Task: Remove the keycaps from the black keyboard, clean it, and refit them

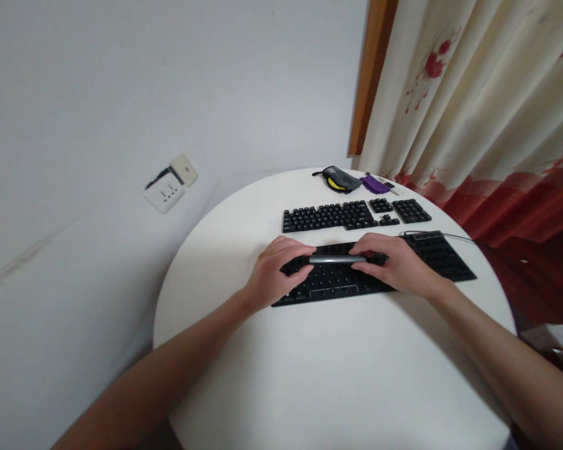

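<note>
A black keyboard base (443, 257) with its keycaps removed lies on the round white table (338, 369). My left hand (276, 275) and my right hand (396, 262) rest over its middle. Between them they pinch a long grey bar (336, 259), probably a spacebar keycap, one hand at each end, held level just above the base. Both hands have their fingers closed on it. Beyond the base, the removed black keycaps (331, 216) lie set out in keyboard order.
At the table's far edge lie a grey and yellow pouch (338, 180) and a purple tool (374, 184). A cable (455, 236) leaves the base to the right. A cream and red curtain (478, 119) hangs at right; a wall socket (165, 192) sits at left.
</note>
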Available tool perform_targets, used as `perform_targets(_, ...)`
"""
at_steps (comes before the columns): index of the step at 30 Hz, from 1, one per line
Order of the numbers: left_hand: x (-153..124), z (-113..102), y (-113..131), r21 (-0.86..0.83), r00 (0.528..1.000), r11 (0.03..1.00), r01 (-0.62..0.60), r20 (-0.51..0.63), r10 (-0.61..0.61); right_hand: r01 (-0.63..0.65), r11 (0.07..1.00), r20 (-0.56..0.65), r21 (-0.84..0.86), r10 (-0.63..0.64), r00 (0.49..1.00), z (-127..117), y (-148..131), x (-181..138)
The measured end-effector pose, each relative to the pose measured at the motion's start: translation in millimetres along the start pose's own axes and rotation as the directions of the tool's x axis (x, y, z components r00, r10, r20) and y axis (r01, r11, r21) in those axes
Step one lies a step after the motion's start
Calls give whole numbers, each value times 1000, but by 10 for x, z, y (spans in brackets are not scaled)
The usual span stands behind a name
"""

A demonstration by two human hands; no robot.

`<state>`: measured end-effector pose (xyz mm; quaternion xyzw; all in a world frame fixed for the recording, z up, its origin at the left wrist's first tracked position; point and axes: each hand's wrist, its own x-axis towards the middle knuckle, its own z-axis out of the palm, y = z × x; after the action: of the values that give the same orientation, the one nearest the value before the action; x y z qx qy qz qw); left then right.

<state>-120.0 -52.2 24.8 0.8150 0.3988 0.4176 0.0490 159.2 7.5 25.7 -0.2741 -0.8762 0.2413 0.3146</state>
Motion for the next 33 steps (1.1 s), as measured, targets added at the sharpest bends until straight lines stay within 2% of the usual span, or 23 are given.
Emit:
perform_targets(3,-11,-2,-26,-12,988,999,47,149,-45,-51,998,142,22,48,989,-11,2,-6)
perform_targets(7,-26,0,-44,-117,925,984,137,370,-85,-111,993,341,48,89,936,16,24,-24)
perform_targets(11,-31,4,-42,-182,867,962,202,490,-90,-117,991,409,72,77,909,52,38,-36)
perform_targets(16,-36,32,-48,-189,850,953,236,516,-108,-111,993,389,51,83,917,79,46,-34)
perform_targets(21,-38,47,-60,-155,862,966,207,495,-106,-57,998,375,5,51,925,82,27,-15)
perform_targets(27,-41,32,-85,-154,855,970,187,512,-83,-19,998,397,64,-8,918,73,8,-17)
perform_targets(33,-30,35,-37,-100,869,986,131,491,-65,-1,999,394,41,-15,919,70,-5,-16)
